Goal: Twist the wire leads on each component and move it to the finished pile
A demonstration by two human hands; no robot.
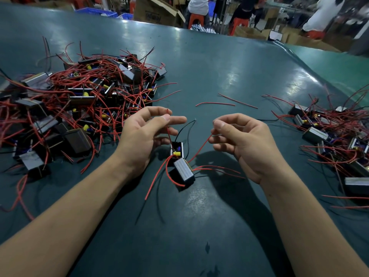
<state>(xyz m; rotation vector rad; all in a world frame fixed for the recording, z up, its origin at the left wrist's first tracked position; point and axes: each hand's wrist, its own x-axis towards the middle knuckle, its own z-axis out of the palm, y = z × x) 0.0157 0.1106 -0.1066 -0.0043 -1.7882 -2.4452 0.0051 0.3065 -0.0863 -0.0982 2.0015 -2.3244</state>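
Observation:
A small component (182,168) with a grey metal core, a yellow part and red and black leads lies on the green table (209,62) between my hands. My left hand (147,132) pinches the tip of one red lead between thumb and forefinger, just above the component. My right hand (243,140) pinches the end of another red lead that runs down to the component. A black lead (188,127) curves up free between the hands.
A large tangled pile of components with red wires (79,100) covers the left of the table. A smaller pile (335,136) lies at the right edge. Two loose red wire pieces (225,101) lie beyond my hands. People and cardboard boxes stand behind the table.

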